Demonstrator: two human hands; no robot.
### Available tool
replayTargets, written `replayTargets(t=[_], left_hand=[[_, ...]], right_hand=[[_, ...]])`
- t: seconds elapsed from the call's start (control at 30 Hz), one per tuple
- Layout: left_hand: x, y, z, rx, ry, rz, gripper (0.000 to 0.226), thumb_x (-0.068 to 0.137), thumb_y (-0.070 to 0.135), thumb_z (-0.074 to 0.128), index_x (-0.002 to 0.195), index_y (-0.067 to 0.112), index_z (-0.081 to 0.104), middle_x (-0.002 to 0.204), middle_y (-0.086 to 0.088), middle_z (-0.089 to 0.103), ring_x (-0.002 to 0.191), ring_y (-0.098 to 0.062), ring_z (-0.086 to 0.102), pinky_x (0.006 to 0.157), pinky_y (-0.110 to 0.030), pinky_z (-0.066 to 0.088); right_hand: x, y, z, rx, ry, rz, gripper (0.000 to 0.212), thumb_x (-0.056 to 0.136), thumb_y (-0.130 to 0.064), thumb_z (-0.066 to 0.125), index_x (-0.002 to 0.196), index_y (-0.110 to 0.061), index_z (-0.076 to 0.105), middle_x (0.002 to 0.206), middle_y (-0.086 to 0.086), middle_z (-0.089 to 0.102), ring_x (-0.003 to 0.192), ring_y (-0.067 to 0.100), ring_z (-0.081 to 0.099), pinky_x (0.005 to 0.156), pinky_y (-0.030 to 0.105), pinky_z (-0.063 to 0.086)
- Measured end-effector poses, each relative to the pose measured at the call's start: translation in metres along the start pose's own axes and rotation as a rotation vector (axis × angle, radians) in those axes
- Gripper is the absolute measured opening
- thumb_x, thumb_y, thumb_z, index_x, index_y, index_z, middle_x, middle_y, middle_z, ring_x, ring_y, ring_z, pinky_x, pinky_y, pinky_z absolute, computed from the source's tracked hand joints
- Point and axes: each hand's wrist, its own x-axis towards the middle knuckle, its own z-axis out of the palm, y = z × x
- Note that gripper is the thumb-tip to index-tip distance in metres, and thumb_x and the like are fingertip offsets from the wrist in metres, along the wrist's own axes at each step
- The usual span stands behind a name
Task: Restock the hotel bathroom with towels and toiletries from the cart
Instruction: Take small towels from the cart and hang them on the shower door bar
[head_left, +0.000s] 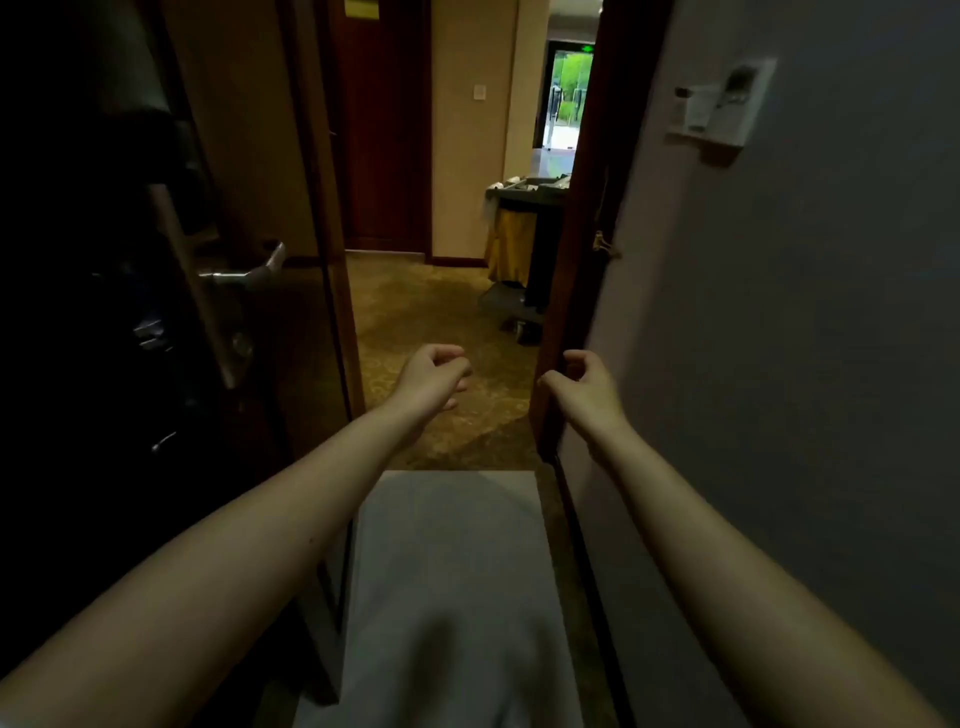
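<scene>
Two big surfaces flank me: a grey wall (831, 364) on my right and a dark open door (104, 364) on my left. Between them, patterned carpet (431, 312) runs out into the corridor. The cart (519, 228) stands out there, half hidden behind the right jamb (576, 234). My left hand (434, 376) and right hand (582, 379) hang apart, loosely curled, holding nothing. The right is just beside the jamb; I cannot tell whether it touches.
</scene>
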Motion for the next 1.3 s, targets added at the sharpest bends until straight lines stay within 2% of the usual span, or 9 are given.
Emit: replayTargets(t=[0.1,0.23,0.5,0.9,1.0,1.1,1.17,1.23,1.3], left_hand=[[0.067,0.008,0.008,0.000,0.052,-0.009,0.022,0.096,0.020,0.055,0.118,0.024,0.053,0.098,0.004,0.062,0.090,-0.010,0.062,0.084,-0.032,0.053],[0.166,0.031,0.024,-0.019,0.060,-0.042,0.021,0.095,0.020,0.055,0.117,0.022,0.055,0.103,0.001,0.063,0.093,-0.012,0.063,0.089,-0.035,0.052],[0.333,0.061,0.040,-0.049,0.029,-0.049,0.015,0.094,0.020,0.058,0.107,0.028,0.056,0.114,0.000,0.062,0.103,-0.016,0.064,0.094,-0.038,0.052],[0.628,0.067,0.009,-0.029,-0.045,-0.031,0.026,0.097,0.023,0.054,0.122,0.020,0.057,0.113,-0.003,0.064,0.104,-0.018,0.063,0.087,-0.033,0.051],[0.717,0.086,-0.007,-0.003,-0.101,0.002,0.027,0.098,0.023,0.052,0.124,0.019,0.055,0.114,-0.005,0.064,0.098,-0.017,0.062,0.078,-0.029,0.050],[0.789,0.105,-0.015,-0.020,-0.119,0.040,0.026,0.100,0.019,0.049,0.124,0.010,0.053,0.106,-0.011,0.061,0.079,-0.012,0.059,0.062,-0.022,0.046],[0.831,0.111,-0.015,-0.020,-0.109,0.046,0.019,0.100,0.015,0.049,0.116,0.009,0.056,0.099,-0.009,0.059,0.070,-0.010,0.056,0.053,-0.018,0.044],[0.868,0.111,-0.014,-0.023,-0.135,0.033,0.010,0.099,0.013,0.049,0.103,0.013,0.058,0.094,-0.007,0.059,0.070,-0.010,0.056,0.055,-0.019,0.046],[0.907,0.109,-0.014,-0.013,-0.180,0.015,0.012,0.098,0.013,0.051,0.109,0.012,0.057,0.098,-0.009,0.061,0.076,-0.012,0.059,0.061,-0.021,0.049]], right_hand=[[0.072,0.003,0.010,0.010,0.006,-0.002,0.055,0.091,-0.022,0.063,0.142,-0.017,0.043,0.144,0.009,0.042,0.126,0.024,0.047,0.104,0.040,0.045],[0.180,0.002,0.018,0.032,-0.011,0.015,0.057,0.089,-0.023,0.066,0.140,-0.018,0.043,0.142,0.010,0.044,0.123,0.025,0.050,0.103,0.044,0.047],[0.362,-0.009,0.039,0.015,-0.004,0.006,0.055,0.088,-0.021,0.066,0.139,-0.015,0.046,0.140,0.009,0.049,0.126,0.022,0.050,0.104,0.043,0.047],[0.628,-0.017,0.121,-0.007,0.059,0.041,0.058,0.088,-0.019,0.066,0.141,-0.012,0.043,0.140,0.010,0.049,0.127,0.024,0.050,0.104,0.043,0.046],[0.707,-0.031,0.145,-0.019,0.114,0.046,0.057,0.089,-0.021,0.065,0.141,-0.014,0.043,0.140,0.008,0.048,0.122,0.022,0.051,0.100,0.042,0.049],[0.773,-0.039,0.164,-0.031,0.143,0.037,0.057,0.089,-0.023,0.064,0.141,-0.014,0.043,0.132,0.007,0.050,0.105,0.016,0.052,0.092,0.039,0.051],[0.811,-0.041,0.174,-0.025,0.157,0.055,0.059,0.088,-0.023,0.065,0.142,-0.014,0.042,0.131,0.006,0.050,0.106,0.017,0.052,0.090,0.038,0.051],[0.846,-0.039,0.183,-0.017,0.166,0.071,0.058,0.090,-0.022,0.064,0.142,-0.014,0.041,0.132,0.006,0.049,0.099,0.015,0.054,0.079,0.031,0.051],[0.884,-0.036,0.191,-0.004,0.181,0.095,0.056,0.093,-0.020,0.062,0.143,-0.014,0.040,0.132,0.004,0.048,0.078,0.006,0.051,0.064,0.022,0.046]])
